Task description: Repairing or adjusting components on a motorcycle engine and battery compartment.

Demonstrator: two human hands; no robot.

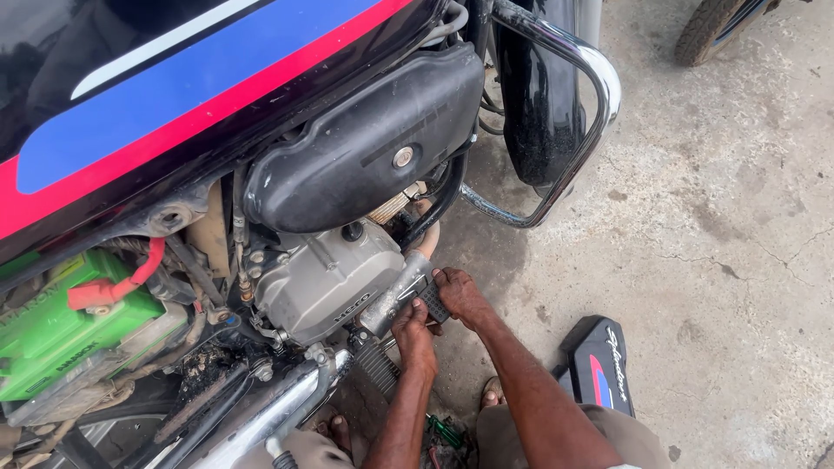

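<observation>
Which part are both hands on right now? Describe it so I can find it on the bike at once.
Start at the big black side cover under the blue-and-red tank; below it sits the grey engine casing. At that casing's right lower edge, the left hand and right hand grip a silver lever with a black ribbed rubber pad, unlike the longer footrest below.

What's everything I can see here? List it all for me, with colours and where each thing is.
Motorcycle tank: one, black with blue and red stripes, top left.
Side cover: one, black, centre.
Engine case: one, grey, centre.
Battery: one, green, left.
Crash guard: one, chrome, top right.
Kick lever pedal: one, black, under both hands.
Loose panel: one, black, on concrete floor.
Wheel: one, top right corner.
Left hand, right hand: on the pedal.
</observation>
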